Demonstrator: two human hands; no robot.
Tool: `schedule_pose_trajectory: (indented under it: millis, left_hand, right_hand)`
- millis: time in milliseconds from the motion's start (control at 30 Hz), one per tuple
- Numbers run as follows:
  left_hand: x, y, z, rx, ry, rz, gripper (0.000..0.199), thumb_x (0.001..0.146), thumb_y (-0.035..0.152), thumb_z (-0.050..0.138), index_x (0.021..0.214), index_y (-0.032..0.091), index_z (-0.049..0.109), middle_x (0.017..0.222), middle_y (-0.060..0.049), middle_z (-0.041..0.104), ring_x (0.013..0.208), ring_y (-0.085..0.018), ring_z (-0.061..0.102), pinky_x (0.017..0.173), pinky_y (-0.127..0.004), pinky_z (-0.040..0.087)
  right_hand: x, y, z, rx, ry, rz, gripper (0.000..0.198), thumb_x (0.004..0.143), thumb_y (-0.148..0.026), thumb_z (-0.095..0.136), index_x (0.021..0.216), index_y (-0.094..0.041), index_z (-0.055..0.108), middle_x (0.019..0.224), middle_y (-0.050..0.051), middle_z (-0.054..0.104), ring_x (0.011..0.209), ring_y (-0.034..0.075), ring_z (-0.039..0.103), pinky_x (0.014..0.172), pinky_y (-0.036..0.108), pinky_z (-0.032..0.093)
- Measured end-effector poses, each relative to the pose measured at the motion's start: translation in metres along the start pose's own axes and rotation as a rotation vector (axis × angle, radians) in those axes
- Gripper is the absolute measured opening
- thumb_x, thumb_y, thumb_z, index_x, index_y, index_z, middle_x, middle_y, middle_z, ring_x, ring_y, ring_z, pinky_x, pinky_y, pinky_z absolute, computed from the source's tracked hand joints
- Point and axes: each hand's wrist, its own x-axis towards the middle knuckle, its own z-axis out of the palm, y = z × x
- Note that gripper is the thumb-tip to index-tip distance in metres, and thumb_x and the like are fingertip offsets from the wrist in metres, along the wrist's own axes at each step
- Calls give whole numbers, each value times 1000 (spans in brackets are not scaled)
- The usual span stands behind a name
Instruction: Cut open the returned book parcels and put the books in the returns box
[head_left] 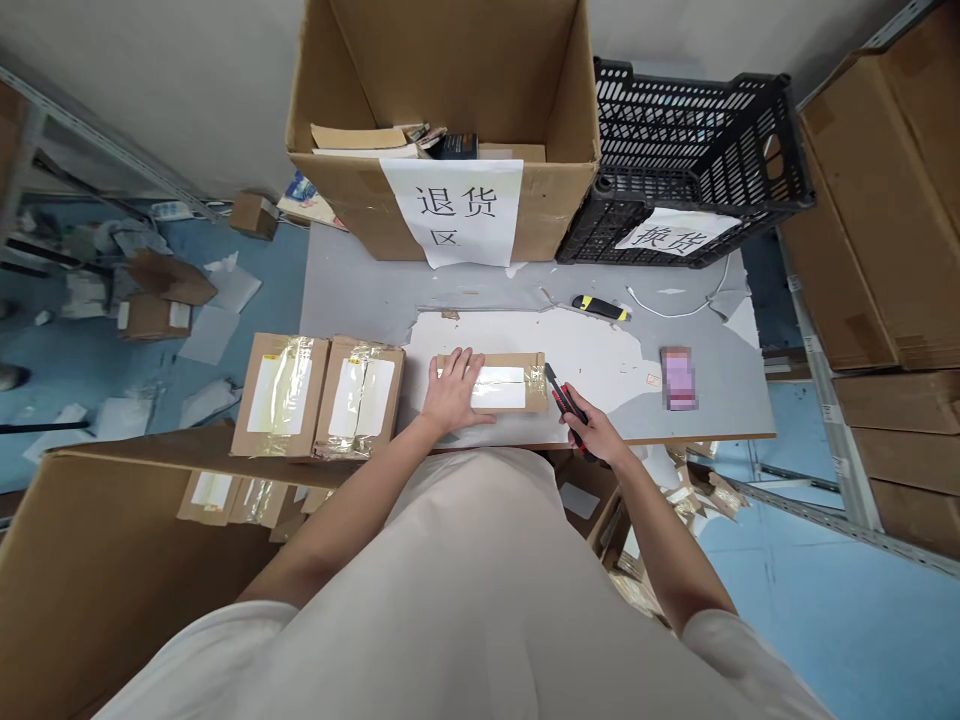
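A small taped cardboard box [534,385] with a white label lies at the front of the grey table. My left hand [454,388] rests flat over its left end, fingers spread. In my right hand [596,428] is a black and red utility knife [568,398], its tip close to the box's right end; whether it touches the tape I cannot tell. Two larger taped boxes, one [280,395] beside the other [360,398], stand left of my left hand. A yellow and black box cutter [601,308] lies farther back on the table.
An open carton [337,190] holding books stands at the back, beside a black plastic crate [690,190]. A pink item [679,380] and a white cable [671,314] lie on the right. A big open carton [135,560] is at lower left; stacked cartons [862,220] are at right.
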Motion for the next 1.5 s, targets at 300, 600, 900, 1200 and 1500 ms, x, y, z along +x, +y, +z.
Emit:
schedule_pose_trajectory:
  millis: [300, 600, 900, 1200, 1500]
  left_hand:
    - [-2, 2, 6, -21, 42, -29, 108, 60, 67, 67, 147, 15, 30, 150, -19, 34, 140, -39, 25, 114, -58, 7]
    - [-3, 1, 10, -76, 50, -33, 106, 62, 64, 68, 147, 15, 29, 150, -20, 32, 140, -41, 22, 114, -58, 2]
    - [-3, 1, 8, -78, 41, -19, 109, 58, 64, 70, 147, 15, 29, 150, -20, 31, 140, -41, 22, 114, -57, 4]
    - [-4, -1, 11, -45, 59, -3, 109, 60, 67, 68, 147, 14, 29, 149, -20, 32, 140, -40, 23, 114, -59, 3]
    - [-11, -5, 9, -105, 110, 25, 117, 57, 71, 70, 149, 15, 24, 156, -20, 19, 144, -41, 11, 111, -63, -7]
  right_hand:
    - [-13, -13, -26, -301, -79, 74, 62, 89, -28, 51, 148, -31, 32, 68, -4, 54, 42, 6, 47, 45, 23, 47]
    - [-21, -7, -29, -164, -168, 80, 66, 88, -33, 54, 149, -30, 30, 67, -4, 53, 43, 7, 48, 40, 21, 42]
    - [-35, -1, -31, -128, -191, 84, 67, 84, -34, 58, 147, -30, 35, 68, -4, 51, 41, 7, 48, 39, 21, 41]
    - [-57, 18, -8, 6, -150, 98, 71, 84, -38, 57, 149, -27, 30, 68, -6, 50, 42, 7, 48, 39, 22, 40]
    - [-65, 36, -15, 105, 125, -23, 87, 76, -47, 68, 149, -27, 26, 78, -2, 61, 50, 11, 55, 49, 29, 48]
